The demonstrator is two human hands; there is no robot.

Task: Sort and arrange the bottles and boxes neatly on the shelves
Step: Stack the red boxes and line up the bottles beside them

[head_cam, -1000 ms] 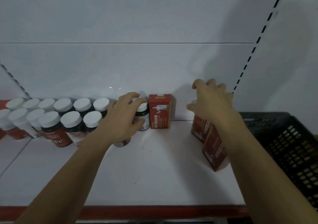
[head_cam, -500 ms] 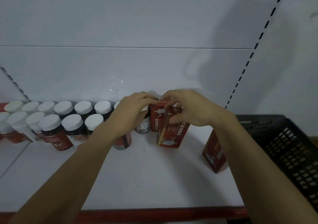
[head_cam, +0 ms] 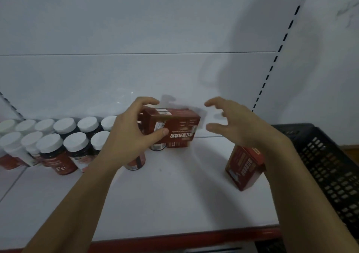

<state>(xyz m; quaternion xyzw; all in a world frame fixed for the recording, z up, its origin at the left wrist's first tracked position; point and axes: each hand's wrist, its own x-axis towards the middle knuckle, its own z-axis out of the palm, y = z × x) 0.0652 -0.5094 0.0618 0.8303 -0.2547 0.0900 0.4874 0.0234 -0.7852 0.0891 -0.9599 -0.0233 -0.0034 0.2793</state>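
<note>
Since half a second ago, the right hand (head_cam: 239,124) has let go of the red box (head_cam: 178,128); its fingers now spread wide, holding nothing. Left hand (head_cam: 134,136) grips the box alone, thumb on the front face. Box lies at the back of the shelf (head_cam: 174,194), beside the white-capped bottles (head_cam: 75,142), print upside down. Probably light, stiff card, easily dented at corners; best held across opposite flat faces.

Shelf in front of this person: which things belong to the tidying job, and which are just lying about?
Belong to the job:
red box gripped by the left hand; open right hand beside it; second red box on the shelf; white-capped bottles in rows.

Just lying about:
black crate right of the shelf, untouched.
</note>
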